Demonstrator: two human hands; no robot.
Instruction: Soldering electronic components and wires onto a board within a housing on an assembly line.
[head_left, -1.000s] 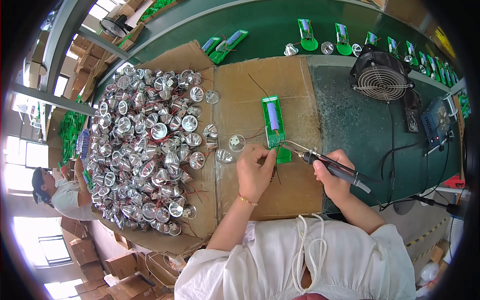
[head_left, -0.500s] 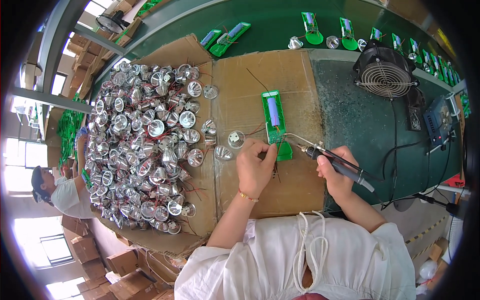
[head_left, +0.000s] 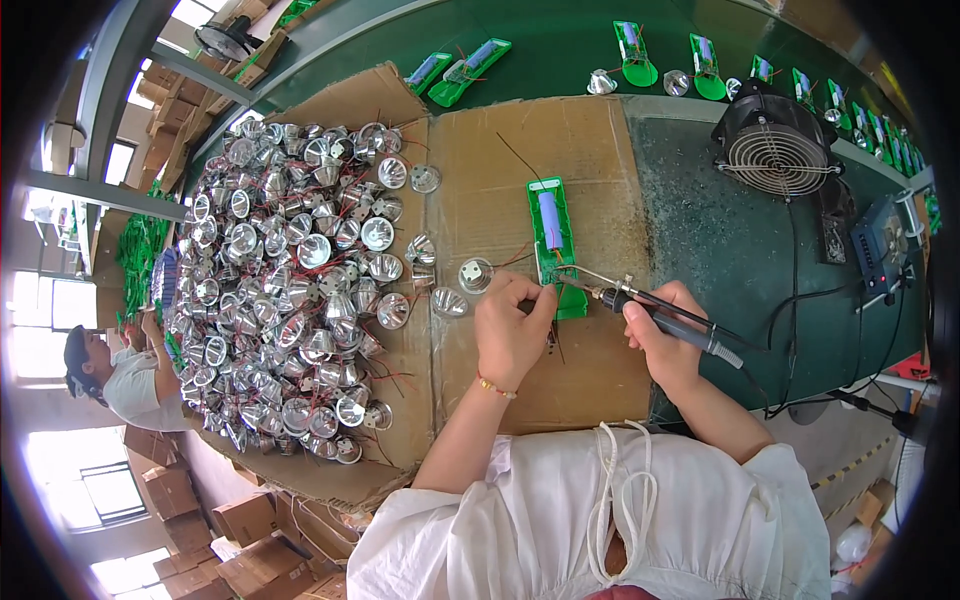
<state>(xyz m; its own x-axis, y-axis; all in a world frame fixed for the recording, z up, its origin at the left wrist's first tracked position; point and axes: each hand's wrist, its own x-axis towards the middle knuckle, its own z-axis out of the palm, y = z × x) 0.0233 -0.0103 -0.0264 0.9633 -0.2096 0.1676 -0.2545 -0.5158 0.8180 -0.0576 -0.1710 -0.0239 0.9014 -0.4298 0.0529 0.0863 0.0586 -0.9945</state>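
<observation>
Right hand (head_left: 665,345) is closed around the iron (head_left: 694,338), tip pointing left at the case (head_left: 566,240); can't tell if it touches. Left hand (head_left: 513,325), fingers drawn in by the case's lower half; can't tell what they grip, if anything. Case sits just right of frame centre: up-right of the left hand, up-left of the right. Long axis near vertical, top leaning slightly left. Left hand is nearer. Surface: flat cardboard (head_left: 480,150) on a green bench. Reflector pile (head_left: 300,240) fills the left, fan (head_left: 775,160) upper right, co-worker (head_left: 140,385) far left.
</observation>
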